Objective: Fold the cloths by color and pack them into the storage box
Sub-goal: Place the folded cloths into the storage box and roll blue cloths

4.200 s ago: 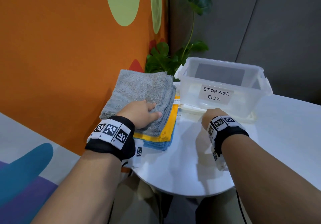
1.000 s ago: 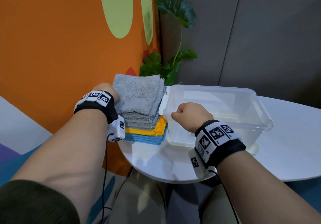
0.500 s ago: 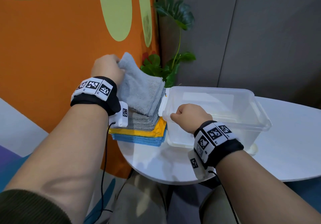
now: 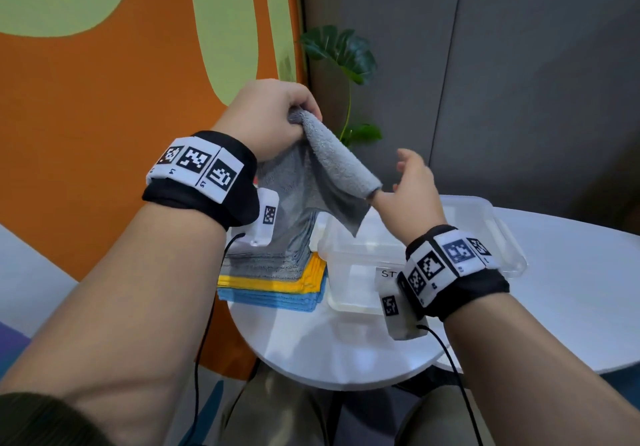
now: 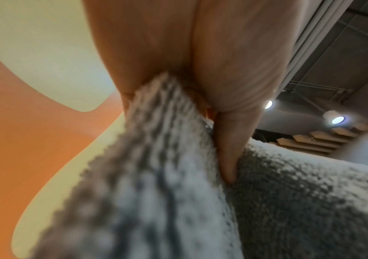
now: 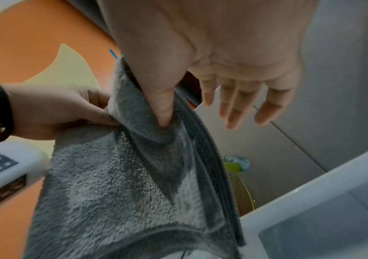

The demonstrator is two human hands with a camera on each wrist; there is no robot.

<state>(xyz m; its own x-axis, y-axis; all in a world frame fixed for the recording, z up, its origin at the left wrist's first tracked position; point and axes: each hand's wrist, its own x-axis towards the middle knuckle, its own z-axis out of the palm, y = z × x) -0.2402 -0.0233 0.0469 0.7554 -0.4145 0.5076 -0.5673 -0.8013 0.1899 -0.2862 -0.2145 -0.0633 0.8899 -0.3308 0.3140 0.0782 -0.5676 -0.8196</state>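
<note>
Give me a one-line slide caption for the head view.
Left hand lifts a grey cloth off the stack; right hand thumbs its edge above the storage box.

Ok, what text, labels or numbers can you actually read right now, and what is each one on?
"ST": the start of a handwritten label on the front of the clear storage box; the right wristband hides the rest.
Small digits under the square black-and-white markers on the left wristband and the right wristband: too small to read.
Dark label on the white wrist unit in the right wrist view: too blurred to read.
Nothing else carries text.
</note>
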